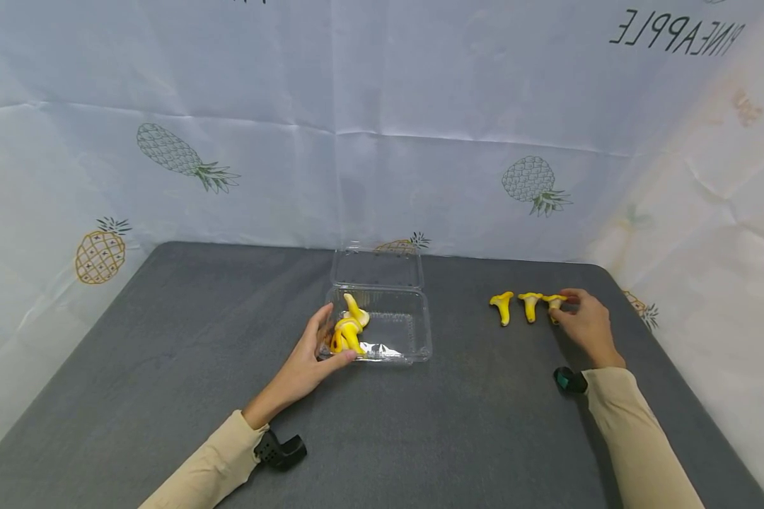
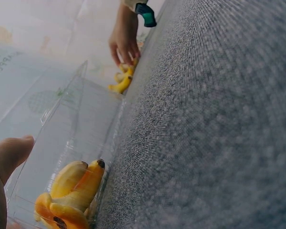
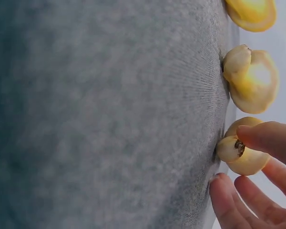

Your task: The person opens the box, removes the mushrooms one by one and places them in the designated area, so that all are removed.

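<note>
A clear plastic box (image 1: 395,332) stands on the table with its hinged lid raised at the back. Several yellow mushrooms (image 1: 350,329) lie piled in its left part. My left hand (image 1: 302,364) holds the box at its left front corner, thumb along the front rim and fingers at the left side. To the right, three more yellow mushrooms lie in a row: a left one (image 1: 501,307), a middle one (image 1: 530,305) and a right one (image 1: 554,304). My right hand (image 1: 588,325) pinches the right one, with the thumb (image 3: 262,138) against its stem and a finger at the cap.
The grey table (image 1: 471,424) runs back to a hanging white cloth (image 1: 369,177) printed with pineapples. The raised lid (image 1: 377,268) leans toward that cloth. Black wrist bands (image 1: 280,450) sit at both sleeves.
</note>
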Action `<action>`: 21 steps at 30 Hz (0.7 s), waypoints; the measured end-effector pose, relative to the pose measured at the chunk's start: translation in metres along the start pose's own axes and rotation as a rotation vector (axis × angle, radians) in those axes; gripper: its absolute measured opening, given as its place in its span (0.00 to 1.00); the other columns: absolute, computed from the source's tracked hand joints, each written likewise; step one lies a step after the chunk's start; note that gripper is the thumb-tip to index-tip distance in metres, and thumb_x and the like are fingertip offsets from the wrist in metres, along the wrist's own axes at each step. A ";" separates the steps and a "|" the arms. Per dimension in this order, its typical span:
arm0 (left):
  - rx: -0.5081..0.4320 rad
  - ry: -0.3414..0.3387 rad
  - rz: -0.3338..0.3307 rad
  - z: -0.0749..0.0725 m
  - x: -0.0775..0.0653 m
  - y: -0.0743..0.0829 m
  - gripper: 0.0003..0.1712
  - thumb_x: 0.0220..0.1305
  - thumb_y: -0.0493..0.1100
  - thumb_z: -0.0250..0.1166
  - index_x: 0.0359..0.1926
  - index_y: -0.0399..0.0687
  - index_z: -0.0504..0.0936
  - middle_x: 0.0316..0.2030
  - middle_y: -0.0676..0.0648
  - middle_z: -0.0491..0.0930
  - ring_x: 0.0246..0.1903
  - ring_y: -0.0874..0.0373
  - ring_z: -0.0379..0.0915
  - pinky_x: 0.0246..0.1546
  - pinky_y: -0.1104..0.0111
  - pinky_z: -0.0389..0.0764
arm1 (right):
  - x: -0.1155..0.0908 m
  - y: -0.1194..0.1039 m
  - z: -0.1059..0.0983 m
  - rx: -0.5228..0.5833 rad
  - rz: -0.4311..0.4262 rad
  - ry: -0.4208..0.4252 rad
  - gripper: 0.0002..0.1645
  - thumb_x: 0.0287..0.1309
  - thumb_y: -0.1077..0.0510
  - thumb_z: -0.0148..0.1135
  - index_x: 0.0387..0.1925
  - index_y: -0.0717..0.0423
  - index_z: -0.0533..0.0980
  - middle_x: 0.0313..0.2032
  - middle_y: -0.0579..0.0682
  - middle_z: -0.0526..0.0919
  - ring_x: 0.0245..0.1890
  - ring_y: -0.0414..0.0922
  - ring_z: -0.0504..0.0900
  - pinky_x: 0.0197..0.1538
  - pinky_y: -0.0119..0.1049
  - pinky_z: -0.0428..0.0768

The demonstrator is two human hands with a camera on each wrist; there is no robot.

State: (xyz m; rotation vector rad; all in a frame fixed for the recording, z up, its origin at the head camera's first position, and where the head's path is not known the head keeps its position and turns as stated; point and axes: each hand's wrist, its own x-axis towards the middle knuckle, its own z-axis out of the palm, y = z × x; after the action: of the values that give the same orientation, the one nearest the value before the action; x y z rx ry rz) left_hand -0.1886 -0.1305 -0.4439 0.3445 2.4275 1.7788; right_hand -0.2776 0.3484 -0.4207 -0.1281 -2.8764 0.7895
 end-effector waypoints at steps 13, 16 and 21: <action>0.010 -0.001 0.011 0.000 0.001 0.000 0.54 0.67 0.48 0.66 0.79 0.48 0.39 0.79 0.41 0.36 0.77 0.35 0.38 0.74 0.41 0.50 | -0.010 -0.007 -0.008 0.005 -0.070 0.054 0.30 0.65 0.59 0.62 0.63 0.71 0.69 0.56 0.75 0.73 0.50 0.70 0.78 0.43 0.61 0.82; 0.009 -0.002 0.014 0.000 0.000 -0.001 0.54 0.67 0.48 0.66 0.79 0.48 0.39 0.79 0.41 0.36 0.77 0.35 0.38 0.74 0.41 0.50 | -0.013 -0.011 -0.010 0.008 -0.092 0.060 0.30 0.64 0.60 0.63 0.63 0.70 0.69 0.56 0.75 0.73 0.52 0.71 0.78 0.45 0.63 0.81; 0.001 -0.004 0.015 0.000 0.000 -0.002 0.53 0.67 0.48 0.66 0.79 0.49 0.39 0.79 0.41 0.36 0.77 0.35 0.38 0.74 0.41 0.50 | -0.019 -0.022 -0.015 0.029 -0.156 0.048 0.29 0.64 0.61 0.64 0.63 0.70 0.69 0.57 0.74 0.73 0.51 0.71 0.78 0.46 0.63 0.81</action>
State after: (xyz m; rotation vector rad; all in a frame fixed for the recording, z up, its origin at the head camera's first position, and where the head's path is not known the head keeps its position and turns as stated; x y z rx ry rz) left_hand -0.1891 -0.1314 -0.4452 0.3674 2.4295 1.7810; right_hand -0.2569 0.3344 -0.3995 0.0782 -2.7872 0.7873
